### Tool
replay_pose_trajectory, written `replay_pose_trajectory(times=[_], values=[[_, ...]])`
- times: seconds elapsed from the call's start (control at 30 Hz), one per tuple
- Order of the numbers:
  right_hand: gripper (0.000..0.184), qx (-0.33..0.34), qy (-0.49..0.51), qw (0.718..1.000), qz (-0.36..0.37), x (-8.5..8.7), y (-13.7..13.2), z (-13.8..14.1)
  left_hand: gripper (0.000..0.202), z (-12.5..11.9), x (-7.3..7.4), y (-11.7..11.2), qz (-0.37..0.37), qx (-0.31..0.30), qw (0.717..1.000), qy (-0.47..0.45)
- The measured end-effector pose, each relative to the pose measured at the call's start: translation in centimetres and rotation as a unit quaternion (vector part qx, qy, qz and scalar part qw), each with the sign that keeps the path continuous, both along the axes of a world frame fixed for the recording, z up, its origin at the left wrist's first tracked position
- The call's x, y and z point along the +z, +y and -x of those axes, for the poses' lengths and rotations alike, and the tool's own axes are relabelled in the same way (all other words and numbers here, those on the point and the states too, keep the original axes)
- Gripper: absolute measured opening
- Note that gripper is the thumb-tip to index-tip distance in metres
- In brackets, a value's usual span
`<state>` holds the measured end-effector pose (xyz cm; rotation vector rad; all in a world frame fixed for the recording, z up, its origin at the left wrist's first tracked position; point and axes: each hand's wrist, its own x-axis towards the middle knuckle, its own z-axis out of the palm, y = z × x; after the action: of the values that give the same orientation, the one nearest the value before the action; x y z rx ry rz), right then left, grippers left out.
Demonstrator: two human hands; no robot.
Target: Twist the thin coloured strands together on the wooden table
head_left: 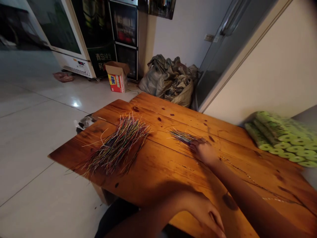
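My right hand [204,150] is stretched across the wooden table [153,168], its fingers closed at the near end of a small bundle of thin coloured wires [182,135]. The bundle lies on the boards, its loose ends fanned to the left. My left hand [205,213] hangs over the table's near edge, low in the view. Its fingers point down and to the right with a gap between them, and I see nothing held there; the fingertips are partly cut off. A much larger pile of thin coloured wires [121,145] lies on the left part of the table.
Green rolls [287,138] are stacked at the table's right end. A thin twisted strand [247,177] runs along the boards on the right. Beyond the table stand stuffed sacks [170,79], an open cardboard box [117,77] and a glass-door fridge [71,62].
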<state>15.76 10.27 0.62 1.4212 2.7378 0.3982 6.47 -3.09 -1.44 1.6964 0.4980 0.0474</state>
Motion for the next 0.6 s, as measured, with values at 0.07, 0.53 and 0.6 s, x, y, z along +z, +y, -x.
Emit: replay_pose_trajectory(times=[0.07, 0.53, 0.6], values=[[0.028, -0.005, -0.002, 1.000, 0.002, -0.2, 0.1, -0.1, 0.011, 0.0, 0.0, 0.0, -0.006, 0.011, 1.000, 0.011], [0.020, -0.044, -0.058, 0.997, -0.004, 2.2, 1.2, 0.8, 0.006, 0.7, -0.4, 1.3, 0.128, 0.084, 0.979, -0.135], [0.019, -0.045, -0.055, 0.997, -0.001, 3.1, 1.4, 0.6, 0.004, 1.0, -0.1, 1.4, 0.152, 0.101, 0.968, -0.171]])
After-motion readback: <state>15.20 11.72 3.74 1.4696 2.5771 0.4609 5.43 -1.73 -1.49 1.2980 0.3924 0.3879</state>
